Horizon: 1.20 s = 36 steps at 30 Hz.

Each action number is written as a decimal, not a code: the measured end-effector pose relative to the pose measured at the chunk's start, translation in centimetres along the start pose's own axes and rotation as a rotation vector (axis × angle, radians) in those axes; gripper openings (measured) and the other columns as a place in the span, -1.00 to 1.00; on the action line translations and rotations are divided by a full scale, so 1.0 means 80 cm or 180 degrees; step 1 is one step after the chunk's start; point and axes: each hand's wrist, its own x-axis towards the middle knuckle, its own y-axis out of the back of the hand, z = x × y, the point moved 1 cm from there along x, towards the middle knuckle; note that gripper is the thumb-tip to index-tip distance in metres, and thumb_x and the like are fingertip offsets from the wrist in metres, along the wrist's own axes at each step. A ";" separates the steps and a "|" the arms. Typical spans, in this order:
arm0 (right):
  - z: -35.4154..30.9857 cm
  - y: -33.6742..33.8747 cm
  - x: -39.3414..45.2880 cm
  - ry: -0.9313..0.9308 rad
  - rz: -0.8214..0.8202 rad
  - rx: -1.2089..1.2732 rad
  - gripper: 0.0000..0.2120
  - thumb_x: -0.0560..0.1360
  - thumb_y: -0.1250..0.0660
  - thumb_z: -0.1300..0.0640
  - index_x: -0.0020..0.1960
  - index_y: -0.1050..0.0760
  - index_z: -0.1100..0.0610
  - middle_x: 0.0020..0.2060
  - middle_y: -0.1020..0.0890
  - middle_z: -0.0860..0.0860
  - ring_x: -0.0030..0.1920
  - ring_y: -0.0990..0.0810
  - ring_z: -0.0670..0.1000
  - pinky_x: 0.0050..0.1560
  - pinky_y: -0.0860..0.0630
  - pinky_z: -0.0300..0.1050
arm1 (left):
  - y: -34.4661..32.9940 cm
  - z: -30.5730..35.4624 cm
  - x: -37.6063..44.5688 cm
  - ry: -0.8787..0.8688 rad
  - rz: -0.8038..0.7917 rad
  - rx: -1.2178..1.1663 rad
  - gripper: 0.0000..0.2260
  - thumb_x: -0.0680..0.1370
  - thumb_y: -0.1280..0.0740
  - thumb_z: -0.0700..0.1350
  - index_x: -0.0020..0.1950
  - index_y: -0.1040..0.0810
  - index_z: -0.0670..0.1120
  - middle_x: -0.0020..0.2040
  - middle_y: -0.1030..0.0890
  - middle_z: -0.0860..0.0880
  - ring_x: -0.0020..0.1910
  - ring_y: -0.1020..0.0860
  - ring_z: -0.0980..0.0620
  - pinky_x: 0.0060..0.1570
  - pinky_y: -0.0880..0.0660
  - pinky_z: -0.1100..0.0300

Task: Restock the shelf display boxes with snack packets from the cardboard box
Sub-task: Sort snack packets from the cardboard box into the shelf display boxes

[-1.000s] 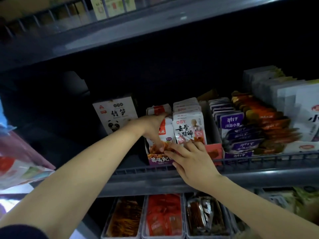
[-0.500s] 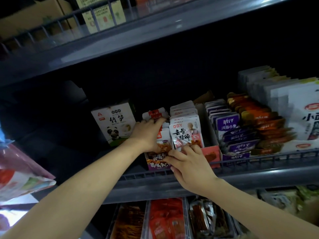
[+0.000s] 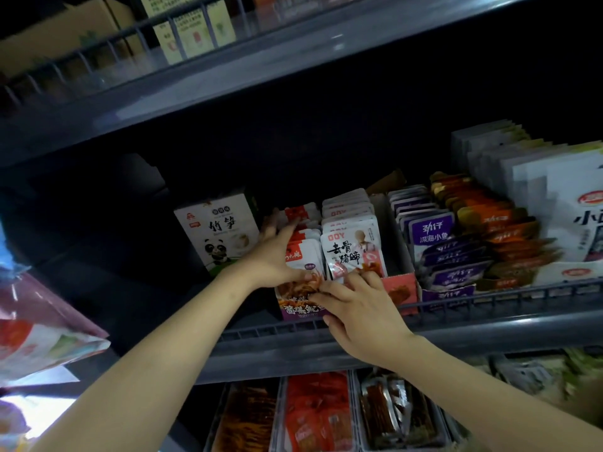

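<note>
Since a second ago the left hand (image 3: pixel 277 256) has slid further back along the red-and-white snack packets (image 3: pixel 305 252), fingers spread flat over their tops and thumb at the front one, while the right hand (image 3: pixel 362 308) stays at the purple display box (image 3: pixel 300 309), fingertips curled on its front lip. Packets stand upright in that box, just beside a fuller row of white packets (image 3: pixel 350 246). They look light, soft and slick, likely to fan or topple; squeezing the whole row from front and back seems safest. Around them, a dark metal shelf (image 3: pixel 489 324) with a wire rail, a panda carton (image 3: pixel 222 233) left, dim aisle.
</note>
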 end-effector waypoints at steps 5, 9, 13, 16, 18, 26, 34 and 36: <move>0.000 -0.001 0.000 -0.0016 -0.0077 -0.0037 -0.61 0.43 -0.12 -0.04 0.12 -0.61 -0.02 0.09 -0.60 -0.11 -0.10 -0.55 0.06 0.03 -0.25 -0.04 | 0.003 0.002 0.003 -0.0132 0.0542 0.0699 -0.09 0.32 -0.52 0.20 0.55 -0.13 0.12 0.52 -0.04 -0.04 0.49 -0.03 -0.12 0.46 -0.12 -0.03; 0.002 -0.002 -0.001 0.0031 -0.0013 -0.0031 -0.61 0.44 -0.12 -0.04 0.15 -0.60 -0.02 0.10 -0.59 -0.10 -0.10 -0.53 0.06 0.03 -0.28 -0.03 | 0.004 0.009 0.000 -0.0450 0.0524 0.0855 -0.20 0.37 -0.51 0.13 0.52 -0.24 0.00 0.43 -0.31 -0.01 0.37 -0.32 -0.04 0.29 -0.32 0.07; 0.004 -0.003 -0.003 0.0114 -0.0014 -0.0154 -0.58 0.45 -0.11 -0.04 0.20 -0.57 -0.01 0.12 -0.57 -0.09 -0.09 -0.52 0.06 0.03 -0.29 -0.01 | 0.007 0.008 0.000 -0.0200 0.0349 0.0568 -0.19 0.32 -0.56 0.11 0.46 -0.25 -0.02 0.40 -0.36 -0.01 0.31 -0.39 -0.02 0.15 -0.31 0.17; 0.006 -0.004 -0.004 0.0179 -0.0040 -0.0271 -0.55 0.46 -0.09 -0.04 0.26 -0.55 -0.01 0.16 -0.57 -0.09 -0.08 -0.52 0.07 0.05 -0.29 -0.01 | 0.013 0.009 0.003 -0.0066 -0.0076 0.0499 -0.05 0.28 -0.60 0.08 0.51 -0.12 -0.03 0.42 -0.36 -0.06 0.35 -0.38 -0.04 0.17 -0.34 0.17; 0.006 -0.004 -0.005 0.0203 -0.0061 -0.0332 -0.54 0.46 -0.08 -0.05 0.28 -0.54 -0.01 0.17 -0.57 -0.08 -0.09 -0.51 0.07 0.06 -0.27 -0.01 | 0.016 0.015 0.006 -0.0072 -0.0219 0.0687 0.02 0.27 -0.60 0.07 0.54 -0.05 -0.01 0.44 -0.34 -0.09 0.37 -0.37 -0.07 0.19 -0.35 0.16; 0.007 -0.004 -0.006 0.0271 -0.0053 -0.0439 -0.54 0.47 -0.08 -0.05 0.27 -0.54 -0.01 0.18 -0.57 -0.07 -0.08 -0.50 0.08 0.05 -0.26 0.00 | 0.015 0.025 0.017 -0.0182 -0.0284 0.0721 -0.24 0.32 -0.58 -0.03 0.44 -0.30 -0.02 0.32 -0.49 -0.04 0.23 -0.48 -0.03 0.00 -0.41 0.22; 0.006 -0.006 -0.005 0.0267 -0.0063 -0.0460 -0.54 0.48 -0.07 -0.05 0.29 -0.52 -0.02 0.17 -0.56 -0.07 -0.08 -0.48 0.08 0.04 -0.25 0.00 | 0.008 0.032 0.013 -0.0138 0.0169 0.1267 -0.26 0.38 -0.52 -0.09 0.48 -0.25 -0.01 0.35 -0.45 -0.07 0.26 -0.48 -0.10 0.09 -0.49 0.08; 0.006 -0.006 -0.005 0.0267 -0.0011 -0.0446 -0.55 0.48 -0.08 -0.04 0.28 -0.53 -0.03 0.16 -0.56 -0.07 -0.08 -0.48 0.07 0.03 -0.25 -0.01 | 0.009 0.032 0.013 -0.0152 0.0254 0.1402 -0.27 0.39 -0.50 -0.13 0.48 -0.25 -0.01 0.35 -0.44 -0.08 0.27 -0.47 -0.10 0.12 -0.49 0.07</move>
